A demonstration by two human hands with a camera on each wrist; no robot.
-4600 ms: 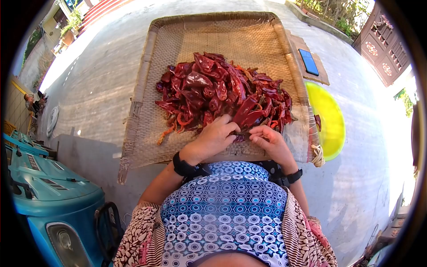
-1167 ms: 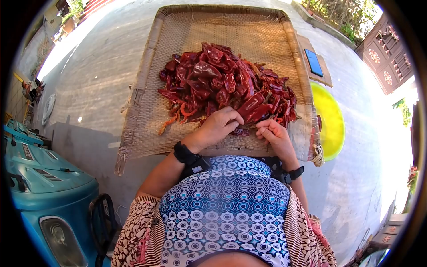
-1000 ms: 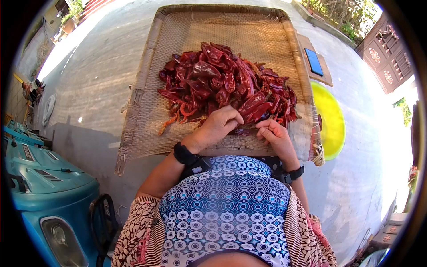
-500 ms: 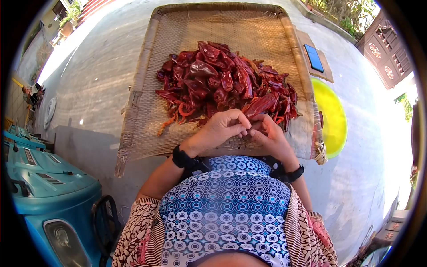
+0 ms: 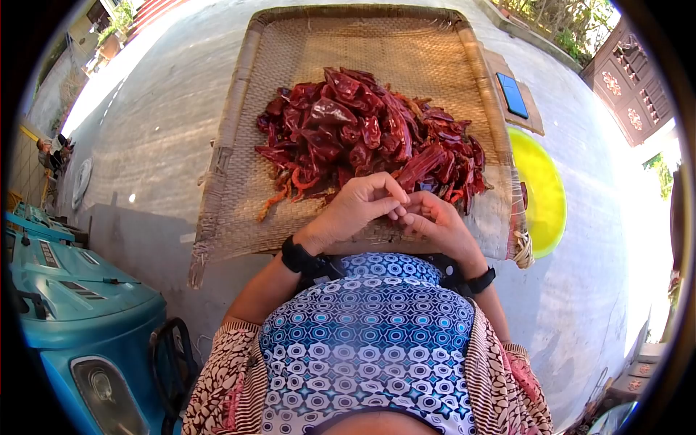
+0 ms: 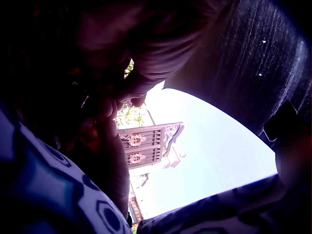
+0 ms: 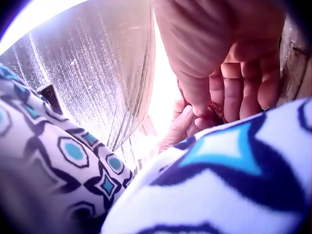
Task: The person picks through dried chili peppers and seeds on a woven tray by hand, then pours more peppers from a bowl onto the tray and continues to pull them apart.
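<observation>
A heap of glossy dried red chili peppers (image 5: 341, 119) lies on a woven tray (image 5: 362, 43). At the heap's near edge my left hand (image 5: 359, 206) and right hand (image 5: 442, 226) meet, thumbs and fingertips close together. In the right wrist view, a bit of red dried chili (image 7: 217, 108) shows between the pinching fingers, most of it hidden by them. The right hand's remaining fingers (image 7: 234, 92) are loosely bent there. A long chili (image 5: 424, 165) lies on the heap just beyond the fingertips. The left wrist view is very dark, showing the hand (image 6: 156, 53) mostly in shadow.
Right of the tray is a yellow-green basin (image 5: 540, 196). A phone (image 5: 512, 95) lies on a piece of cardboard (image 5: 533, 119) behind it. A teal vehicle (image 5: 80, 290) stands at the left, with a dark metal frame (image 5: 172, 362) beside it.
The two hands, apart about a second ago, have come together at the fingertips. The small dark chili piece seen between them earlier no longer shows on the tray.
</observation>
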